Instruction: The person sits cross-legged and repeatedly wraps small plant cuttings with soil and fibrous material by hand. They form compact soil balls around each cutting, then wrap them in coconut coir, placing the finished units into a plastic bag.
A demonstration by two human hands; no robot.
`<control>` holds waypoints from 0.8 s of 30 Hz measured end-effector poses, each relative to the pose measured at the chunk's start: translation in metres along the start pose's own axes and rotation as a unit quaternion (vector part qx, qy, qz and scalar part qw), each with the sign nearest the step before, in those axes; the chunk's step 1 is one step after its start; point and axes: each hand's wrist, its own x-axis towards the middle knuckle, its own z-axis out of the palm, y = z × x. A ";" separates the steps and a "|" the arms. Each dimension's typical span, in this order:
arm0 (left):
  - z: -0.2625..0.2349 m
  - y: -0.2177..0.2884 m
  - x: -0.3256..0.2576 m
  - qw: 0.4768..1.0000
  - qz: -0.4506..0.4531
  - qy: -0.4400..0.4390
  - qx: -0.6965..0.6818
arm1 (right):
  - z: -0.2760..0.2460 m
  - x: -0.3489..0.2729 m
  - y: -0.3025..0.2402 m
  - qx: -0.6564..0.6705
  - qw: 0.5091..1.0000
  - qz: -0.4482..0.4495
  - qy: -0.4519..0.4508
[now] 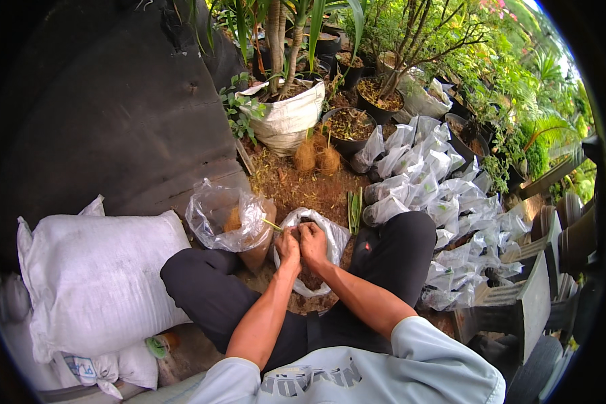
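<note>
My two hands meet over an open clear plastic bag (pixel 339 234) with dark soil in it, standing on the ground between my knees. A thin pale green plant stalk (pixel 271 223) sticks out toward the upper left from my left hand (pixel 289 248), whose fingers are closed around its lower end. Pressed close beside it, my right hand (pixel 313 245) is also closed, its fingertips bent inward over something dark and soil-like that I cannot make out. Just left stands another clear bag (pixel 209 214) with brown fibrous stuff inside.
A full white sack (pixel 108 276) lies at my left. Many clear bags (pixel 444 195) stand packed together on the right, beside plastic chairs (pixel 535 296). Ahead are brown fibre balls (pixel 306 156), cut green leaves (pixel 354 210), a potted plant in a white sack (pixel 286 121) and black pots (pixel 349 128).
</note>
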 end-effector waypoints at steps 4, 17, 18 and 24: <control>0.005 0.020 0.000 0.995 -0.062 -0.058 -0.059 | -0.007 -0.012 -0.037 0.033 0.998 -0.062 0.001; 0.045 0.123 -0.077 0.977 0.175 -0.110 0.044 | -0.028 -0.004 -0.113 0.524 0.822 0.142 -0.171; 0.046 0.125 -0.078 0.985 0.118 -0.122 -0.034 | -0.028 -0.007 -0.117 0.546 0.798 0.168 -0.191; 0.039 0.125 -0.073 0.942 -0.077 -0.187 -0.269 | -0.024 -0.046 -0.137 -0.006 0.941 -0.339 0.008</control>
